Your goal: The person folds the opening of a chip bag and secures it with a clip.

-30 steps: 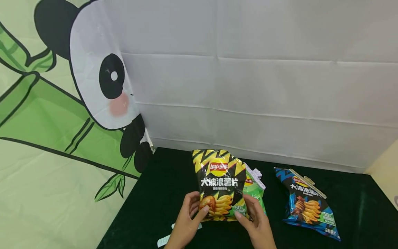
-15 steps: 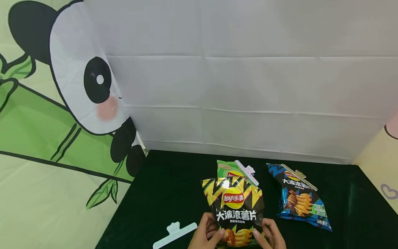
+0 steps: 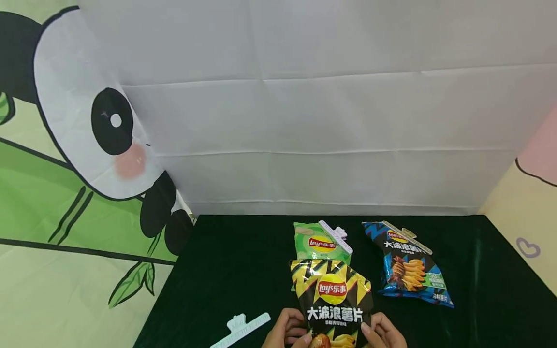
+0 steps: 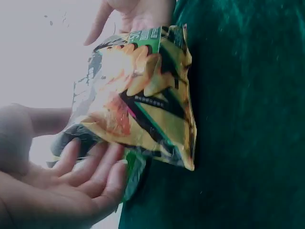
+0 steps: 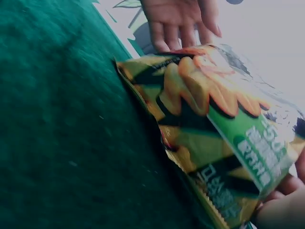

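A yellow and black bag of potato chips (image 3: 332, 302) stands up in front of me at the bottom of the head view. Its left side is held by my left hand (image 3: 287, 331), thumb in front and fingers behind. My right hand (image 3: 385, 333) grips the opposite side the same way. The bag's lower end is cut off in the head view; in the left wrist view its bottom seam (image 4: 192, 129) shows close to the green cloth. Partly hidden behind it lies a green chip bag (image 3: 319, 241) with a white sealing clip (image 3: 336, 237) across its top corner.
To the right lies a blue chip bag (image 3: 413, 270) with a beige clip (image 3: 406, 237) on its top edge. A pale blue sealing clip (image 3: 241, 330) rests left of my left hand. Dark green cloth (image 3: 226, 270) covers the table; a white curtain (image 3: 304, 183) hangs behind.
Both hands have brought the yellow and black bag lower and nearer to me. More of the green bag now shows behind it. The head view has also swung to the right.
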Motion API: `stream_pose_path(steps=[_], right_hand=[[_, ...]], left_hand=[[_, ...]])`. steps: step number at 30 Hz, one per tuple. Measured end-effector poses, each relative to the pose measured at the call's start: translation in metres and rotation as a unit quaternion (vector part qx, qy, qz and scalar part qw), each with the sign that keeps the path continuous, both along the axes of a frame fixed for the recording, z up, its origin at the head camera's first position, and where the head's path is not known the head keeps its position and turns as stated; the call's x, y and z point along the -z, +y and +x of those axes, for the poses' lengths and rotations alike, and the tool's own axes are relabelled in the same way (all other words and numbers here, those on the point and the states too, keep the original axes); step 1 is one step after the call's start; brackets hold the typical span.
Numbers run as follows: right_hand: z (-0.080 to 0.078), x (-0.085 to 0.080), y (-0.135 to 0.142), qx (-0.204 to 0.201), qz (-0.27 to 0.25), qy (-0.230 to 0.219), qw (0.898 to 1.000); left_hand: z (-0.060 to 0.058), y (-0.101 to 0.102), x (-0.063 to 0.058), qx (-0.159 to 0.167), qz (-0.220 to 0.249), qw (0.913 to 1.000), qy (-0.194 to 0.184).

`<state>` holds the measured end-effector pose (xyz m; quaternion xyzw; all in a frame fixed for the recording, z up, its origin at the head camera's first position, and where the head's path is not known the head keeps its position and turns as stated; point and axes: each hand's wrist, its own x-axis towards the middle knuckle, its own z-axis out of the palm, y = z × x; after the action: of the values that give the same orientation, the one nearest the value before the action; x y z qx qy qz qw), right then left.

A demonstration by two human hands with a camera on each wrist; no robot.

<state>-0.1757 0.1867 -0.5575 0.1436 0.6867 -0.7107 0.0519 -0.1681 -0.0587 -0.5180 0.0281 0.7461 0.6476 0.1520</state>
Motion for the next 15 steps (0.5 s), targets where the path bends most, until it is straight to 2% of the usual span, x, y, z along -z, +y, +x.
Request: stream_pose_path(steps=[3,6,8,10,12,14,15], right_hand=[[-0.004,-0.005,0.000,-0.004,0.004,0.008,1.000],[-0.005,-0.009,-0.003,-0.013,-0.016,0.009,1.000],[-0.005,-0.009,-0.005,-0.019,-0.037,0.005,0.999],[-0.003,-0.008,-0.006,-0.029,-0.058,0.006,0.998],[-0.003,-0.006,-0.007,-0.037,-0.069,0.006,0.997],[-0.002,-0.007,-0.007,-0.042,-0.068,0.005,0.997],[-0.002,-0.008,-0.008,-0.042,-0.064,0.004,0.997]], left_hand=[[-0.011,-0.010,-0.011,-0.066,-0.015,0.9973,0.029],[-0.032,-0.017,-0.030,-0.138,-0.047,0.9872,0.065],[-0.048,-0.019,-0.046,-0.150,-0.084,0.9799,0.102],[-0.061,-0.019,-0.063,-0.112,-0.134,0.9733,0.149],[-0.072,-0.015,-0.081,-0.047,-0.207,0.9602,0.182],[-0.084,-0.008,-0.095,0.026,-0.260,0.9460,0.192],[-0.091,-0.004,-0.100,0.061,-0.280,0.9407,0.182]])
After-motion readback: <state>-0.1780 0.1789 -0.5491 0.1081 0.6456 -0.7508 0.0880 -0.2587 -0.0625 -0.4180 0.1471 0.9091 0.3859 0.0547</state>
